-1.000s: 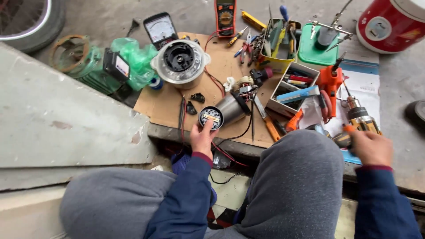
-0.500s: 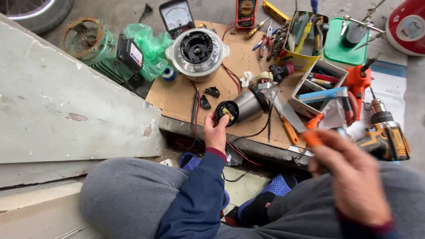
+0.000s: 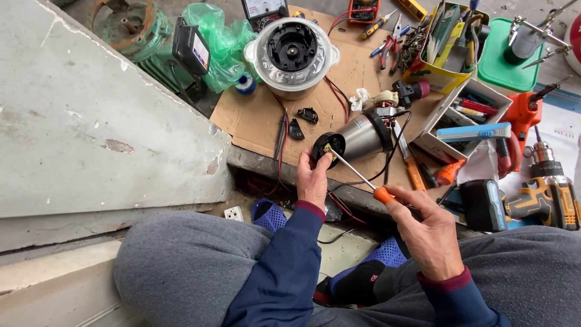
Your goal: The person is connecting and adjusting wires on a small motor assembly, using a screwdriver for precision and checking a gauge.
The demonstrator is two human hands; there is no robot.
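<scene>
A: From the head camera, where does it stand?

B: The left hand steadies the black end of the steel motor housing, which lies on its side on the cardboard sheet. The right hand is clenched round the orange-handled screwdriver, tip at the end cap.

A: Risks?

B: I'd judge the tip could slip off and jab the left fingers beside it. The round housing might also roll, tugging the red and black wires or nudging the loose black clips.
</scene>
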